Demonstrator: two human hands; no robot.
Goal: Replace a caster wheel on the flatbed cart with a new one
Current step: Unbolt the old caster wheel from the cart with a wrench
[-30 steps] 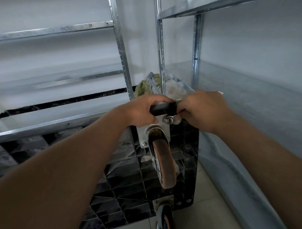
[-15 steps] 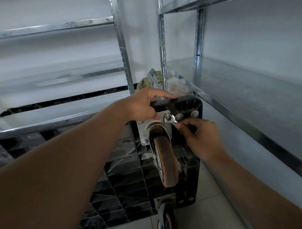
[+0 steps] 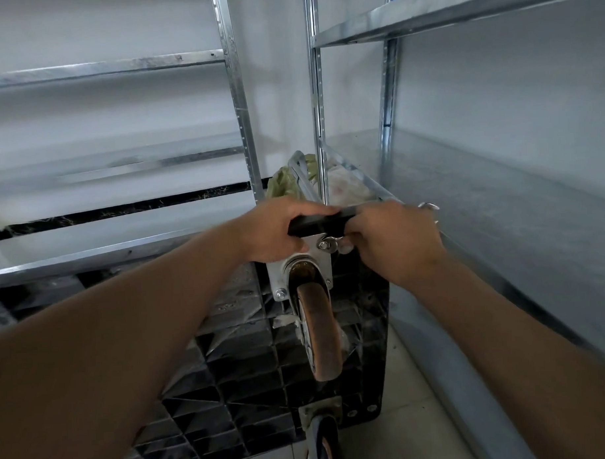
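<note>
Metal shelving flanks the upended black cart, whose worn caster faces the camera. Left hand grips the cart's top edge; right hand pinches a wrench on the upper bolt.

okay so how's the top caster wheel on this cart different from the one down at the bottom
The upper caster wheel shows whole, with a worn brown tread; the lower caster wheel is cut off by the frame edge and looks darker. The upper one's mounting plate is bright metal and has a wrench on its bolt; the lower one's looks dull and untouched. Both are bolted to the cart's black underside.
</note>
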